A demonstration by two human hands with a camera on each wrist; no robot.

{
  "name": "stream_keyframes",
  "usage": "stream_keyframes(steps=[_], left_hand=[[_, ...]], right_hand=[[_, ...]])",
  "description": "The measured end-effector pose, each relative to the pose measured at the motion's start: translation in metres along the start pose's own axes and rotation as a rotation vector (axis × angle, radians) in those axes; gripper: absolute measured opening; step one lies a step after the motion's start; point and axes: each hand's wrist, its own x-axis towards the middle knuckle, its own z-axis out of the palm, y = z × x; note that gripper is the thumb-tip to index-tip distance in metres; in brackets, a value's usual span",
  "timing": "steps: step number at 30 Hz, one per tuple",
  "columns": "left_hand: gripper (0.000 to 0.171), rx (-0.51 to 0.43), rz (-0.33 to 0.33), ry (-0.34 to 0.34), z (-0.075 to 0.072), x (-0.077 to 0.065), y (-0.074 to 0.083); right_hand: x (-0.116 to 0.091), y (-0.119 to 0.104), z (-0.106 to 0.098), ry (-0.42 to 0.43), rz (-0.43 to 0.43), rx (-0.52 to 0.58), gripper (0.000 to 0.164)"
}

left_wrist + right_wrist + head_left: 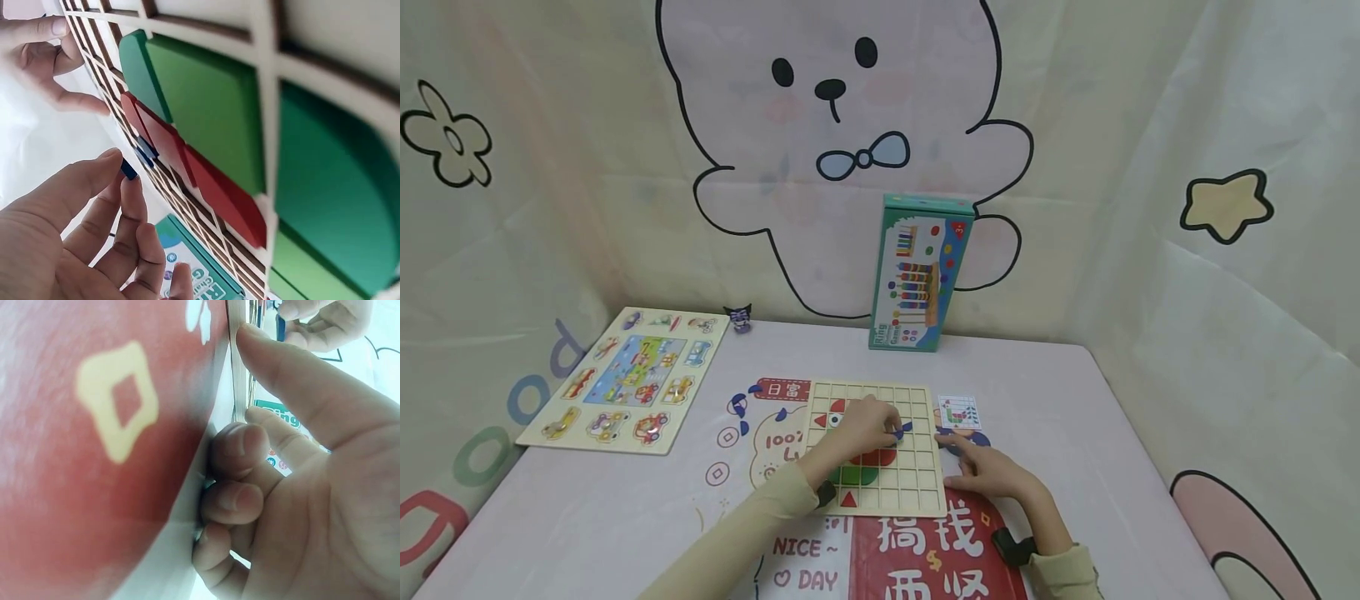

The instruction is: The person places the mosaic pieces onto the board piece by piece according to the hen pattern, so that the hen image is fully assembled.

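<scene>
My left hand is over the wooden grid board, pinching a small dark blue piece between thumb and forefinger. Close by, another blue piece sits on the grid. Red pieces, green pieces and a red triangle lie on the board; part of the design is hidden under my left hand and arm. My right hand rests at the board's right side, thumb and forefinger touching its edge, other fingers bent loosely on the table.
A pattern card and blue pieces lie right of the board; more loose blue pieces lie left. A picture puzzle board, a small purple figure and an upright green box stand farther back.
</scene>
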Motion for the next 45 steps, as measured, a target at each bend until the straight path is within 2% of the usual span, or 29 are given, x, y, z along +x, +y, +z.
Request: stream_keyframes(steps=[6,16,25,33,45], left_hand=[[0.012,0.003,-0.023,-0.049,0.003,0.007,0.008],[0.009,0.081,-0.045,-0.073,0.009,0.017,0.015],[0.006,0.132,-0.064,-0.068,0.01,0.016,0.018],[0.01,0.122,-0.055,-0.074,0.013,0.016,0.017],[0.015,0.061,-0.034,-0.102,0.008,0.011,0.019]], right_hand=[[0.0,0.0,0.001,0.001,0.004,-0.007,0.066],[0.001,-0.001,0.0,0.002,0.002,-0.017,0.066],[0.002,-0.002,0.0,0.003,0.008,-0.013,0.066],[0.001,-0.001,0.001,0.007,0.01,-0.006,0.066],[0.0,-0.001,0.0,0.012,0.003,0.003,0.065]])
